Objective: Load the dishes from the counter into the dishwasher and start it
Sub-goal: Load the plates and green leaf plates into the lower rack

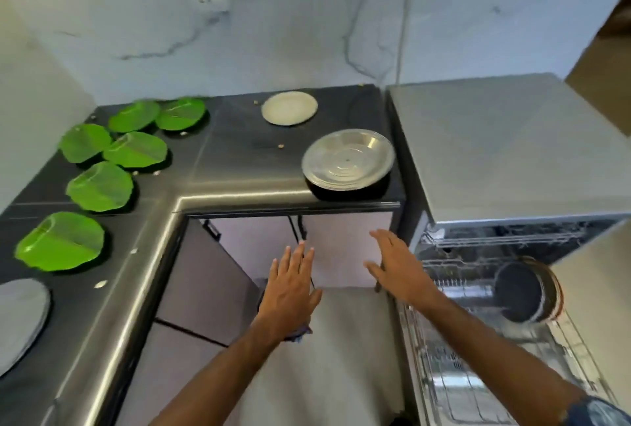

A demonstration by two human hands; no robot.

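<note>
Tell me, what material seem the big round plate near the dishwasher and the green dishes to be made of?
The big round plate looks like polished steel: silvery, with bright reflections and concentric rings. The green dishes seem glossy plastic, judging by their vivid uniform colour and soft highlights, though blur leaves this uncertain.

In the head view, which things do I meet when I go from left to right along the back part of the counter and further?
Green leaf-shaped plates → small pale plate → steel plate on a dark pan → dishwasher with its racks pulled out.
</note>
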